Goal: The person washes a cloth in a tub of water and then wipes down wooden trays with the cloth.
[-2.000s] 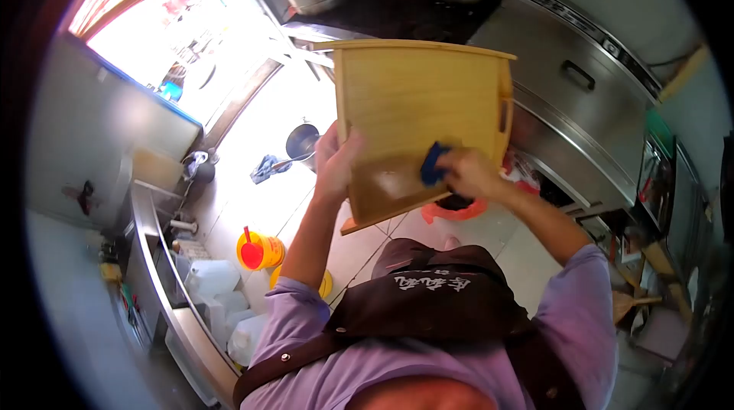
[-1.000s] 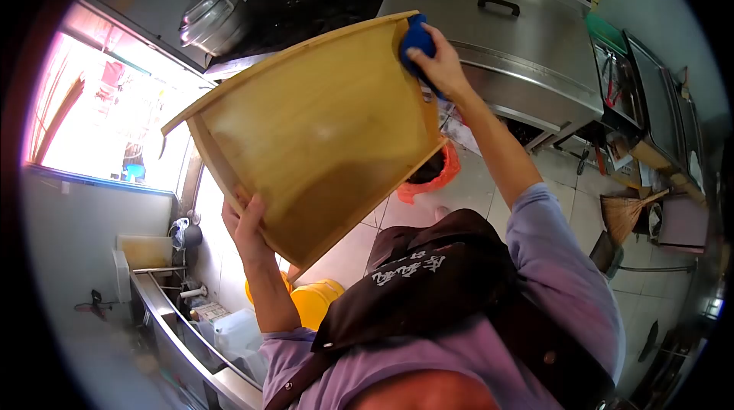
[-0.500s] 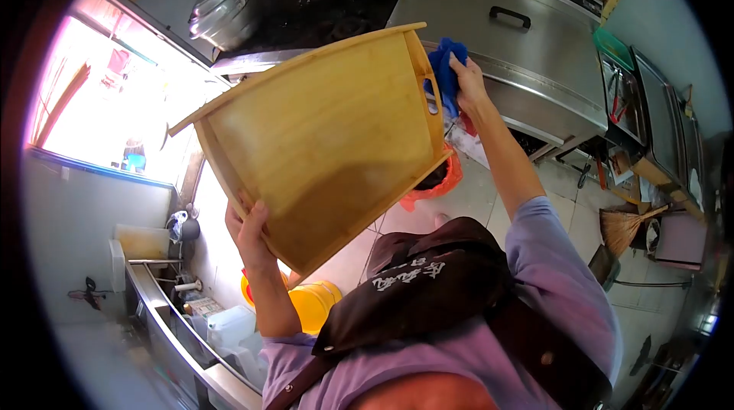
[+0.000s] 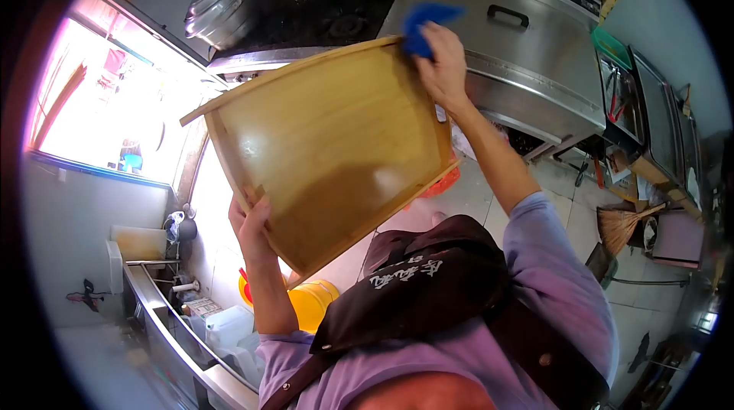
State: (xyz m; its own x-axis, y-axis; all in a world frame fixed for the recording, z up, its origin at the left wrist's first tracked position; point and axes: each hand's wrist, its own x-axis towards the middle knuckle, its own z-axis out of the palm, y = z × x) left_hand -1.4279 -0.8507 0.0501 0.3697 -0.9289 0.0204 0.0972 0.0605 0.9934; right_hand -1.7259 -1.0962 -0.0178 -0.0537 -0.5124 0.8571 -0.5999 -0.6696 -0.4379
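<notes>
A wooden serving tray is held up in front of me, tilted, with its raised rim and a handle slot at its right end. Its lower left side is gripped by my left hand, the thumb on the inner face and the other fingers mostly hidden. At the top right corner, my right hand is closed on a blue cloth that touches the tray's rim. The cloth is smeared by motion.
Behind the tray stand a black stove top, a lidded pot and a steel gas fryer. Below are a yellow bucket and a red bag. A broom leans at right; a metal sink frame stands at left.
My right hand and the blue cloth have moved up and left, from the tray's right end to its top right corner. The tray has shifted slightly; my left hand keeps its grip.
</notes>
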